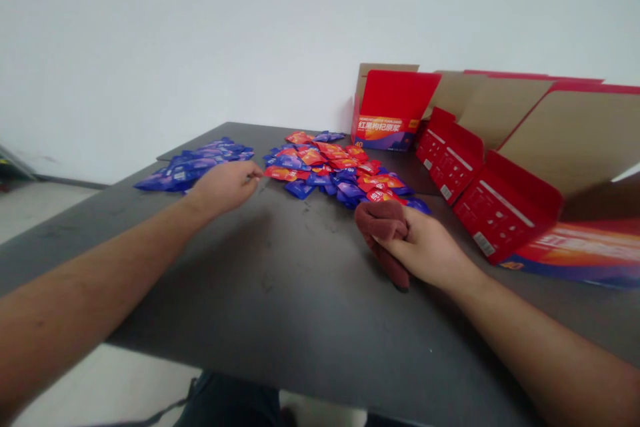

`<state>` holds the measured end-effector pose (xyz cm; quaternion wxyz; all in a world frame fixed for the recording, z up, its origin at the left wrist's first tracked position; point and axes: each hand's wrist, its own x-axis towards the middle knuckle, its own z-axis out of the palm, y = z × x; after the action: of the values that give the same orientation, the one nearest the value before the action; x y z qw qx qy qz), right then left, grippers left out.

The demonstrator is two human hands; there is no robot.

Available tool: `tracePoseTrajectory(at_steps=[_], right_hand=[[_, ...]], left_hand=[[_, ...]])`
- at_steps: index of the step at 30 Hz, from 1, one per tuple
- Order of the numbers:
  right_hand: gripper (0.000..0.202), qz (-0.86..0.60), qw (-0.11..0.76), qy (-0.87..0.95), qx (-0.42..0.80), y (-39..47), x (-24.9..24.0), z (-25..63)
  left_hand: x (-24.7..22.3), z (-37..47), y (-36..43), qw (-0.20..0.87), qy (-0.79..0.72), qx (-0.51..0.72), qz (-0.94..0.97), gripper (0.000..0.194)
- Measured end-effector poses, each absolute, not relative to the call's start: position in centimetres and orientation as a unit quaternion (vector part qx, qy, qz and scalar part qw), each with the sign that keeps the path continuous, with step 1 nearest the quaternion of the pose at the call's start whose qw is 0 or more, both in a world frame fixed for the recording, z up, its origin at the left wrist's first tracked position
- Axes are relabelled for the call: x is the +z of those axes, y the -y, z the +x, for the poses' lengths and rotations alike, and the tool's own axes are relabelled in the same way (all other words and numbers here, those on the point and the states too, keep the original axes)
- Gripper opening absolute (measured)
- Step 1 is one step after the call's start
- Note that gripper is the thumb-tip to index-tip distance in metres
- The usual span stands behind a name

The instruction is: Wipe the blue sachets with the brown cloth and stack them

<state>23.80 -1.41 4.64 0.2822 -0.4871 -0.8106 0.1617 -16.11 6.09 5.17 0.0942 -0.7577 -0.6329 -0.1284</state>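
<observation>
My right hand (430, 247) is closed around a folded brown cloth (383, 230), held over the front right end of a mixed pile of red and blue sachets (330, 170). My left hand (227, 183) has its fingers drawn together, with the fingertips at the left corner of a red sachet (285, 174) on the pile's edge. I cannot make out whether that corner is pinched between them. Just behind the left hand lies a separate heap of blue sachets (200, 162), partly covered by it.
Several open red cartons (400, 103) with raised flaps line the right side and back of the dark table (300, 320). A large carton (580, 250) stands nearest at the right. Behind the table is a pale wall (225, 33).
</observation>
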Motion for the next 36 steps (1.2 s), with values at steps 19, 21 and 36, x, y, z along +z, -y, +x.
tracePoseTrajectory(at_steps=[19,21,36], right_hand=[[0.034,-0.551,0.467,0.669,0.173,-1.7,4.8,27.2],[0.035,-0.553,0.470,0.666,0.171,-1.8,4.9,27.3],[0.036,-0.563,0.449,0.676,0.154,-1.5,5.1,27.5]], left_hand=[[2.4,0.7,-8.5,-0.105,0.604,-0.292,-0.734,0.020],[2.1,1.4,-9.4,-0.122,0.616,-0.309,-0.714,0.020],[1.6,3.0,-10.6,-0.325,0.672,-0.342,-0.571,0.037]])
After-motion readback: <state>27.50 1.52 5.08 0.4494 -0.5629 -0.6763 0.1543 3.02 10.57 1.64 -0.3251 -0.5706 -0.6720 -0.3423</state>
